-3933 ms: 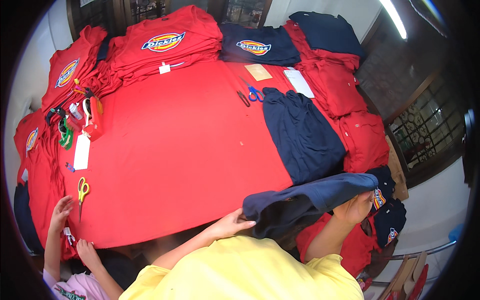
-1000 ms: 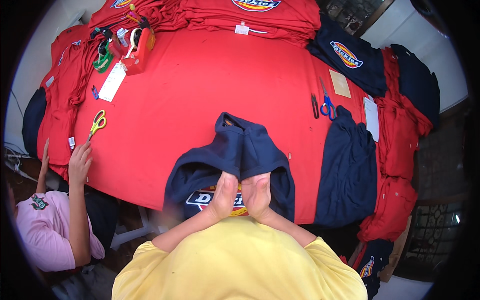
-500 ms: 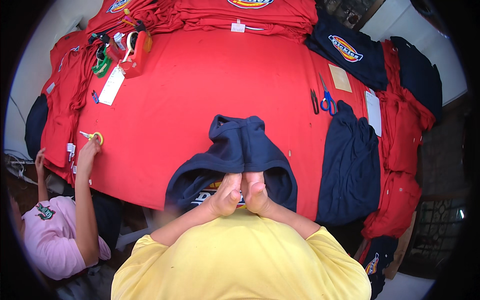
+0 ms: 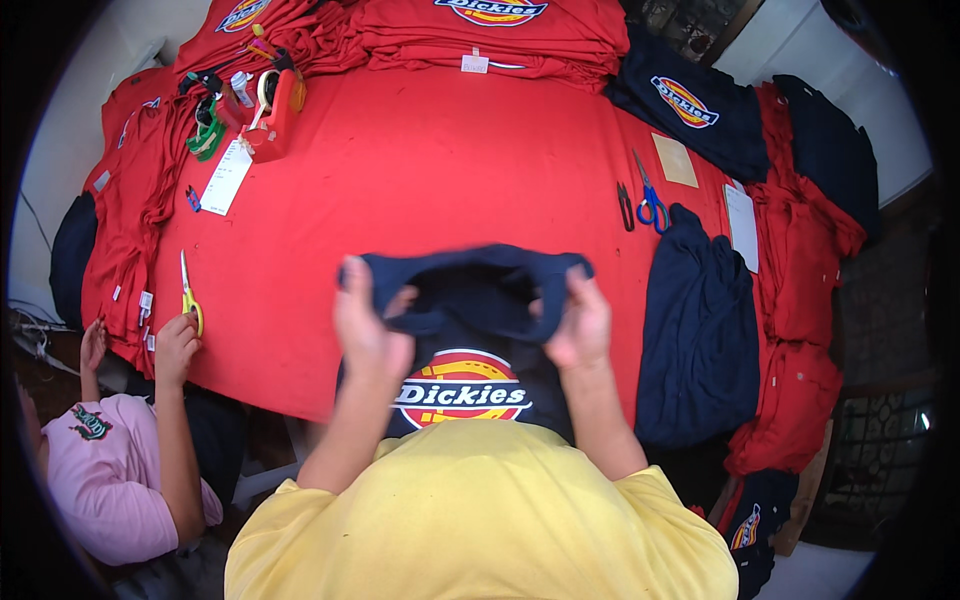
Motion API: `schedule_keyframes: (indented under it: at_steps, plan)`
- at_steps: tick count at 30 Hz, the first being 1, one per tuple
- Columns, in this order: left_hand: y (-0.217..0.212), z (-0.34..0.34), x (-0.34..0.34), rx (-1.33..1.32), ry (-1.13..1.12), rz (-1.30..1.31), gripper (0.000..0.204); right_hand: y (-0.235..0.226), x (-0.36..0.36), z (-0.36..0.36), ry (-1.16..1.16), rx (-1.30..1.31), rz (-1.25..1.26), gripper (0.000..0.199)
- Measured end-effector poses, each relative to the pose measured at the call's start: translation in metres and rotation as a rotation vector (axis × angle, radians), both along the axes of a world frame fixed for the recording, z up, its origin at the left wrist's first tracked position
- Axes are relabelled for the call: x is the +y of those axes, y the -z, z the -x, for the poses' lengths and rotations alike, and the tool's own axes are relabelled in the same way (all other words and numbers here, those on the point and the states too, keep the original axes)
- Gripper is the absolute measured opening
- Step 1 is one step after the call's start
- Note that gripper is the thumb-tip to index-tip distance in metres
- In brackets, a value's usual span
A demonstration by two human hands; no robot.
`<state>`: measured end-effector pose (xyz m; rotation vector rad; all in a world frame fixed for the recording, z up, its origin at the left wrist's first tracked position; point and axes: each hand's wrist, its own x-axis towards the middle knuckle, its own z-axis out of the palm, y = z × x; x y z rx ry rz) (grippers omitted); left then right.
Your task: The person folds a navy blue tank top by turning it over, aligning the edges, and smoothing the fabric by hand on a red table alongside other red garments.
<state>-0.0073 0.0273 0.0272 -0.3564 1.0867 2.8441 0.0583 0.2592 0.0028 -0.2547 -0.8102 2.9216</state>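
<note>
A navy sweatshirt lies at the table's near edge against my body, a red and yellow oval emblem on its front. Its wide opening is lifted and spread sideways. At the opening's left side my left hand grips the edge, with fingers inside and thumb outside. My right hand holds the opposite side in the same way. Both hands are slightly blurred. The sweatshirt's lower part is hidden by my yellow top.
Red cloth covers the table. Blue scissors, thread snips and a crumpled navy garment lie to the right. Folded red garments line the back. At left, a co-worker's hand holds yellow scissors near a tape dispenser.
My hands have moved apart from the middle, up and outward, spreading the sweatshirt's opening and uncovering its emblem. The co-worker has picked up the yellow scissors and turned them upright.
</note>
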Motion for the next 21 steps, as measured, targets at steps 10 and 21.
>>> schedule_keyframes:
  at_steps: [10, 21]
  plan:
    - [0.034, 0.033, -0.100, 0.247, -0.079, 0.000, 0.043, 0.017, 0.077, -0.029, 0.428, 0.041, -0.446, 0.017]
    - [-0.128, 0.144, -0.090, 0.798, 0.648, -0.184, 0.054, -0.147, 0.112, 0.087, 0.199, 0.496, -0.486, 0.042]
